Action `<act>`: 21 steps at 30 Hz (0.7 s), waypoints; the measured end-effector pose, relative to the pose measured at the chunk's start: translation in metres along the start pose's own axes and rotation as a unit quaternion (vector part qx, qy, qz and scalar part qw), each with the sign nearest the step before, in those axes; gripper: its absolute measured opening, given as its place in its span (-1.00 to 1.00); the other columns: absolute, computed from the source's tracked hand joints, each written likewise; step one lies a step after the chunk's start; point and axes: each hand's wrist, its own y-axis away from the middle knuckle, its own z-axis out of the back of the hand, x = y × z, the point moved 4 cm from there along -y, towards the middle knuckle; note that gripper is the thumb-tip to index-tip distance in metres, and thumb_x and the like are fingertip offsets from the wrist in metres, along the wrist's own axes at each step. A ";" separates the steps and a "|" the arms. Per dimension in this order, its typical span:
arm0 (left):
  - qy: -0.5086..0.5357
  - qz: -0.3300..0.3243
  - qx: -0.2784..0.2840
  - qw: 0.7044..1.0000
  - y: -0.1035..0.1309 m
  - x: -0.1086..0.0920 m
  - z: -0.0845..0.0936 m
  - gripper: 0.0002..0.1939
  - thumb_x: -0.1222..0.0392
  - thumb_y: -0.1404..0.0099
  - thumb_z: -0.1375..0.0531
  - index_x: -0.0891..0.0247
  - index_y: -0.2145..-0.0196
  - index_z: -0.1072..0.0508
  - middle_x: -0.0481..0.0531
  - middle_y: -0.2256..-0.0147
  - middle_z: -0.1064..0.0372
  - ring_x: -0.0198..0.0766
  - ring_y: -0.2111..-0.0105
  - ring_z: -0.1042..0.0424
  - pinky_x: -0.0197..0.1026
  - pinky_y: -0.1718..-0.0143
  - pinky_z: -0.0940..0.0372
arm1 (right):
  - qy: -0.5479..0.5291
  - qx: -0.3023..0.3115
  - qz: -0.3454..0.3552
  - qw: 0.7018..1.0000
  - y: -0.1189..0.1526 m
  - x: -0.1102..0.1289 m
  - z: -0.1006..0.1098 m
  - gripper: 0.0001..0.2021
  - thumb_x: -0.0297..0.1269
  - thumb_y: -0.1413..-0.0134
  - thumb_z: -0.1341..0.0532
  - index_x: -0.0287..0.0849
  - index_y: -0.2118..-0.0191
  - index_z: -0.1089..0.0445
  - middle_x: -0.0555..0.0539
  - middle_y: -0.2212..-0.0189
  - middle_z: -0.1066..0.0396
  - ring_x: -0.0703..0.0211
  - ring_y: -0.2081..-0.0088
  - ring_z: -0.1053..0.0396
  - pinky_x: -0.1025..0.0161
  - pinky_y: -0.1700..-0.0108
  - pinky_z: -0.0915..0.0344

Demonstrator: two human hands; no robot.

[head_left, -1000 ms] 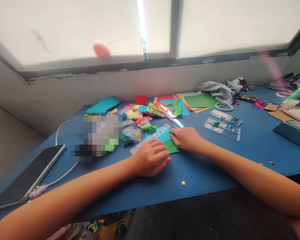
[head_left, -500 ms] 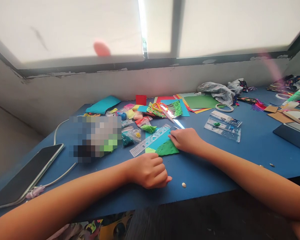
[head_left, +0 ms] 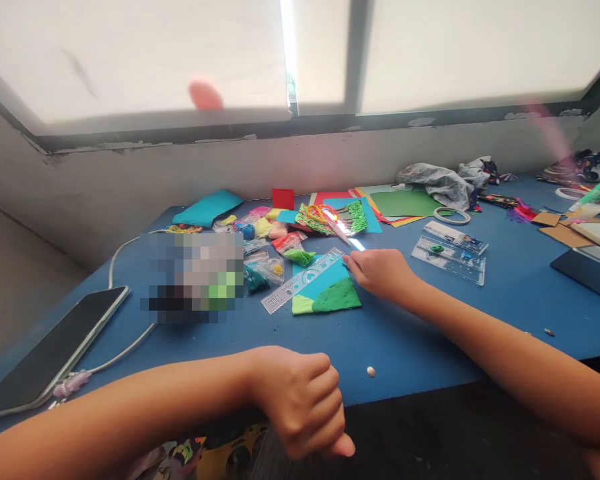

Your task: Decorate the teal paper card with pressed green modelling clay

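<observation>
My left hand is curled into a fist over the table's front edge, knuckles up and thumb tip poking out; its palm side is hidden. My right hand has its fingers pinched together at the right edge of a blue card. Anything between those fingers is too small or hidden to tell. Dark green clay and light green clay cover the card's lower part. A clear stencil ruler lies slantwise across the card's upper left.
Orange-handled scissors lie behind the card. Bags of coloured clay are to its left, and a phone with a cable lies farther left. Rightward are clear plastic cases, a tape roll and a small shell-like piece.
My left hand has drawn back from the card toward the table's front edge, uncovering the card's lower edge. My right hand has shifted slightly up and right.
</observation>
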 end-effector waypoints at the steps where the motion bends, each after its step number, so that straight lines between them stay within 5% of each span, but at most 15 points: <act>1: 0.001 0.002 0.003 1.000 0.000 0.000 0.000 -0.50 -0.11 -0.21 -0.29 0.24 0.65 -0.22 -0.15 0.67 -0.02 -0.40 0.68 -0.04 -0.23 0.65 0.12 | -0.001 -0.008 -0.018 1.000 -0.001 -0.004 0.002 -0.52 -0.16 -0.40 0.18 -0.21 0.14 -0.47 -0.22 0.26 -0.55 -0.02 0.21 -0.50 0.26 0.44 0.05; 6: -0.010 0.074 0.043 0.996 0.001 0.007 -0.003 -0.57 0.07 -0.32 -0.19 0.24 0.64 -0.21 -0.15 0.68 -0.04 -0.38 0.69 -0.04 -0.21 0.63 0.10 | 0.004 -0.015 -0.060 0.998 -0.007 -0.019 0.007 -0.53 -0.16 -0.38 0.15 -0.21 0.15 -0.49 -0.24 0.24 -0.55 -0.02 0.18 -0.48 0.26 0.44 0.04; 9: -0.093 0.139 0.082 0.983 0.015 0.031 -0.006 -0.63 0.21 -0.40 -0.09 0.26 0.58 -0.28 -0.11 0.64 -0.17 -0.34 0.65 -0.16 -0.20 0.59 0.01 | 0.002 -0.008 -0.069 0.998 -0.011 -0.025 0.005 -0.53 -0.16 -0.36 0.15 -0.21 0.15 -0.49 -0.26 0.24 -0.54 -0.04 0.16 -0.48 0.26 0.42 0.01; 12: -0.195 0.290 0.166 0.922 0.047 0.073 -0.009 -0.74 0.33 -0.39 -0.05 0.27 0.47 -0.37 -0.01 0.51 -0.37 -0.26 0.47 -0.37 -0.18 0.43 -0.17 | -0.006 0.003 -0.068 0.998 -0.014 -0.029 0.002 -0.53 -0.15 -0.35 0.14 -0.20 0.16 -0.50 -0.25 0.24 -0.54 -0.05 0.15 -0.47 0.26 0.40 -0.04; 16: -0.137 0.455 0.280 0.834 0.096 0.109 -0.016 -0.77 0.30 -0.32 -0.07 0.28 0.12 -0.46 0.14 0.15 -0.52 -0.10 0.15 -0.48 -0.11 0.22 -0.25 | -0.015 0.023 -0.066 0.997 -0.018 -0.035 0.000 -0.53 -0.17 -0.34 0.14 -0.20 0.19 -0.51 -0.24 0.25 -0.53 -0.05 0.17 -0.46 0.25 0.38 -0.08; 21: -0.115 0.485 0.278 0.821 0.111 0.110 -0.020 -0.73 0.17 -0.36 -0.04 0.31 0.22 -0.50 0.19 0.17 -0.53 -0.02 0.19 -0.50 -0.01 0.19 -0.25 | -0.026 0.037 -0.071 0.996 -0.023 -0.044 -0.003 -0.54 -0.17 -0.33 0.12 -0.21 0.20 -0.50 -0.26 0.23 -0.51 -0.04 0.16 -0.44 0.25 0.35 -0.11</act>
